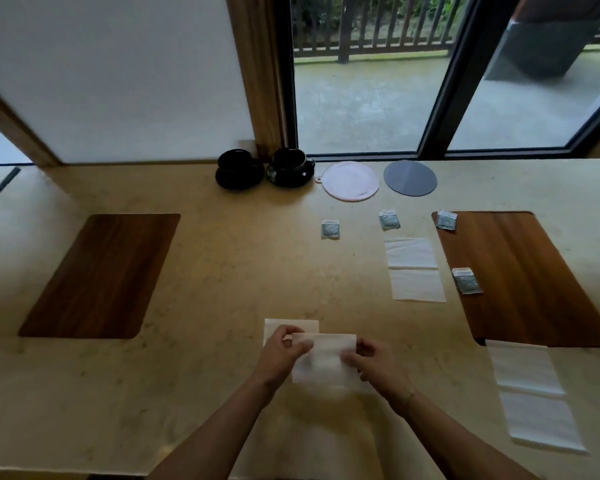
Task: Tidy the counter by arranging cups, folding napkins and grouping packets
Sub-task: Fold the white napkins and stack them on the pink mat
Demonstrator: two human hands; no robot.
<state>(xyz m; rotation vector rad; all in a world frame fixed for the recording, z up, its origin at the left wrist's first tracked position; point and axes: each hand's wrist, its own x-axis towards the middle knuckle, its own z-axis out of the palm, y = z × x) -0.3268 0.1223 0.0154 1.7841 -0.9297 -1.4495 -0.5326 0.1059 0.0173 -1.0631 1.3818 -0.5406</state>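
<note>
My left hand (284,348) and my right hand (371,362) pinch the two side edges of a white napkin (326,358) just above the counter near its front. Under it, at the left, another white napkin (281,325) lies flat, partly hidden. An unfolded napkin (414,268) lies right of centre, and a long one (534,396) lies at the front right. Several grey packets are scattered: one (330,229) mid-counter, one (389,220) beside it, two (445,220) (466,280) on the right wooden mat. Two black cups on saucers (239,168) (289,167) stand at the back.
A pink round coaster (350,181) and a grey round coaster (410,178) lie at the back by the window. Wooden placemats lie at the left (101,275) and right (527,278). The beige counter (222,271) ends at a wall and glass door behind.
</note>
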